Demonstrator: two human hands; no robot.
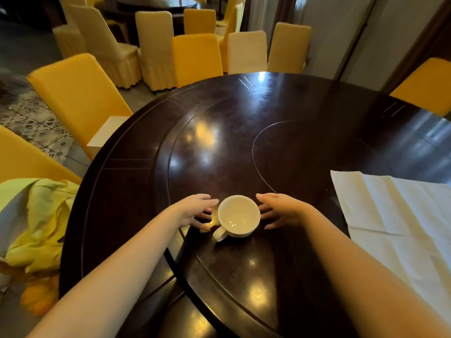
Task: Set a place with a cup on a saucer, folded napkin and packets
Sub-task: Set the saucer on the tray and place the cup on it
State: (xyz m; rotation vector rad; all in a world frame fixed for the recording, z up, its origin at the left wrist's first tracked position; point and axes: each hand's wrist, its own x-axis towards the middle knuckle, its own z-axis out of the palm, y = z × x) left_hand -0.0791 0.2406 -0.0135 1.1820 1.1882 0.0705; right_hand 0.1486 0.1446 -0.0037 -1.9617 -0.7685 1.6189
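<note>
Cup (238, 215): white, empty, upright, handle toward wearer. Stands bare on dark surface (244, 142), no saucer under it.
Left hand (195, 212), right hand (280, 211): flank cup, fingers spread loose, holding nothing. Contact with cup wall unclear. Likely framing cup to lift or centre it.
Napkin (395, 215): white, laid flat, unfolded, well apart at right.
Packets, saucer: not visible.

Both bare forearms reach in from 7 and 5 o'clock, the left hand (197, 212) and right hand (280, 211) level, palms facing, fingers loosely spread.
</note>
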